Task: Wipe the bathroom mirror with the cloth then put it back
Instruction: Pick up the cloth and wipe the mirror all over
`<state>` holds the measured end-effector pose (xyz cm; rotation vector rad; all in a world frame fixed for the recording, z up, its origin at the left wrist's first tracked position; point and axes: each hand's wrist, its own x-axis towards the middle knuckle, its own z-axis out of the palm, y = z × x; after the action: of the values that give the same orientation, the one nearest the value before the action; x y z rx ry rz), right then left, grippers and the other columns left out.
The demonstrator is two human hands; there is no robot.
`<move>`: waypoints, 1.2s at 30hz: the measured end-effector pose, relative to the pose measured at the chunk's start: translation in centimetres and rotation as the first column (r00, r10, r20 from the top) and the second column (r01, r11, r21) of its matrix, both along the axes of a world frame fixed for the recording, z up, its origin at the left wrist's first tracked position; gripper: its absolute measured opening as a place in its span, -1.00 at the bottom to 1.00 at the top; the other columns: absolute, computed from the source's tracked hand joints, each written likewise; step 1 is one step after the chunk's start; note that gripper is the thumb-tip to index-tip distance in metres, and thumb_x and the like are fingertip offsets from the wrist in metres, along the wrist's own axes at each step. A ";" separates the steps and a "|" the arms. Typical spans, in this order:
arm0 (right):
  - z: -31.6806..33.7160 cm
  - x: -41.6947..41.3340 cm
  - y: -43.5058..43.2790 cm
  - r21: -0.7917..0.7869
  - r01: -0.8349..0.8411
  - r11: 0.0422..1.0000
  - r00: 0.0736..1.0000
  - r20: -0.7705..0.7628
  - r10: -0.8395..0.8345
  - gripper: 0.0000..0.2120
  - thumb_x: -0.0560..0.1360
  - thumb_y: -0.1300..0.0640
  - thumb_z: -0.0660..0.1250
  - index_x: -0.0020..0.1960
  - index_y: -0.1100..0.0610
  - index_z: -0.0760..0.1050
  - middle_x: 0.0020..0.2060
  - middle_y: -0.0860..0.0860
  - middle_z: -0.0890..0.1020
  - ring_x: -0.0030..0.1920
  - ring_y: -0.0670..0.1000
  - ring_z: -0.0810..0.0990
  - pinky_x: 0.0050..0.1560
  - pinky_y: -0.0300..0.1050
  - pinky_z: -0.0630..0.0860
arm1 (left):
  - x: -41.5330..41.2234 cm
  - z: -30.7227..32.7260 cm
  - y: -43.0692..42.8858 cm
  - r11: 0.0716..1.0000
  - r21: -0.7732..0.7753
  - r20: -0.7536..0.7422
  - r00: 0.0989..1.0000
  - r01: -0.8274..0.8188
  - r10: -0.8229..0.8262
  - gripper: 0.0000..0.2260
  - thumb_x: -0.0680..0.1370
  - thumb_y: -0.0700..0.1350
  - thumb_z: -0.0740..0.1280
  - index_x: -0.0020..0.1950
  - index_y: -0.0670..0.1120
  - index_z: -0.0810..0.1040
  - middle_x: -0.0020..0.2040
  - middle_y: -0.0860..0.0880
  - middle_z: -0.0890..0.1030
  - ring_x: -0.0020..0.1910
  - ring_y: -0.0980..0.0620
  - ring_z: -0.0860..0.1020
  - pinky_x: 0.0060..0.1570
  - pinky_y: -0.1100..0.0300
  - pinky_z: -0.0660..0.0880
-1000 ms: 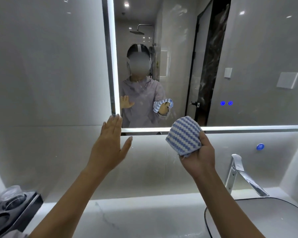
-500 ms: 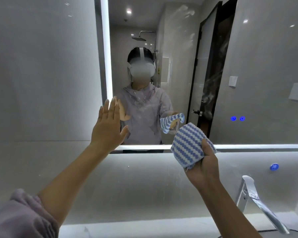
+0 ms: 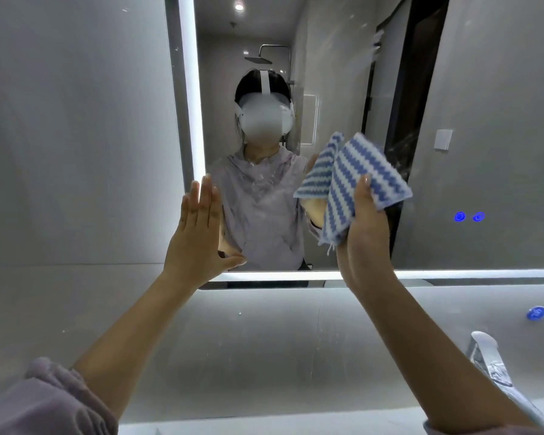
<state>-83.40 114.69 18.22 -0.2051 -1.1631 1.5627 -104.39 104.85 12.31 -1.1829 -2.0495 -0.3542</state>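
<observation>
A home bathroom: lit mirror, chrome tap, shower head reflected behind.

**Hidden fingers, cropped edges and unreadable buttons at a bathroom mirror**

The right hand grips a striped cloth. Only its thumb shows, and the other fingers lie behind the folds. The left hand turns its back to the camera, so the palm is hidden and contact with the mirror cannot be confirmed. The mirror runs out of view at the top and right. A chrome tap is cut off at the lower right corner, and a lilac sleeve at the lower left. Only a thin strip of the surface shows along the bottom edge. Symbols on two blue lit buttons are too small to read.
</observation>
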 end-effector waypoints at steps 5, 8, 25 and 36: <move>3.7 -0.5 1.0 0.188 0.075 0.979 0.993 0.079 -0.091 -0.88 0.64 -0.04 0.09 0.07 -0.12 0.40 0.01 -0.21 0.57 0.03 -0.23 0.60 0.15 -0.21 0.54 | -0.2 -0.2 0.2 1.000 0.022 -0.014 1.000 0.016 -0.016 0.19 0.23 0.50 0.22 0.53 -0.23 -0.19 0.54 -0.18 -0.21 0.52 -0.19 -0.19 0.49 -0.04 -0.10; 4.7 -1.6 1.4 0.346 0.206 0.915 0.967 0.070 -0.244 -0.85 0.65 0.03 0.13 0.16 -0.03 0.42 0.02 -0.15 0.60 -0.02 -0.25 0.62 0.00 -0.32 0.57 | -0.2 -0.2 0.3 1.000 0.018 -0.025 1.000 0.002 -0.001 0.22 0.21 0.50 0.26 0.53 -0.24 -0.20 0.54 -0.20 -0.20 0.52 -0.20 -0.19 0.49 -0.04 -0.10; -6.0 -6.6 8.2 0.988 0.003 -0.154 0.410 -0.142 -0.901 -0.33 0.58 -0.21 0.03 0.56 0.12 -0.01 0.55 0.08 0.01 0.55 0.09 -0.04 0.52 0.16 -0.14 | -0.5 -0.6 0.9 0.988 -0.016 -0.150 0.977 -0.152 0.148 0.06 0.29 0.46 0.00 0.51 -0.25 -0.21 0.52 -0.26 -0.18 0.48 -0.30 -0.21 0.46 -0.08 -0.20; -13.4 -5.9 9.0 0.947 -0.167 -0.275 0.416 -0.185 -0.890 -0.19 0.51 -0.39 0.07 0.57 0.08 0.00 0.57 0.03 -0.03 0.56 0.06 -0.05 0.53 0.14 -0.13 | -0.3 -0.6 1.2 0.992 0.072 -0.138 0.984 -0.101 0.110 -0.30 0.56 0.18 -0.38 0.52 -0.27 0.00 0.52 -0.29 -0.03 0.49 -0.29 -0.13 0.46 -0.09 -0.15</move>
<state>-89.28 123.72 4.80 -0.2333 -2.2126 -0.7175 -104.73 106.06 11.70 -1.0266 -1.9532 -0.2750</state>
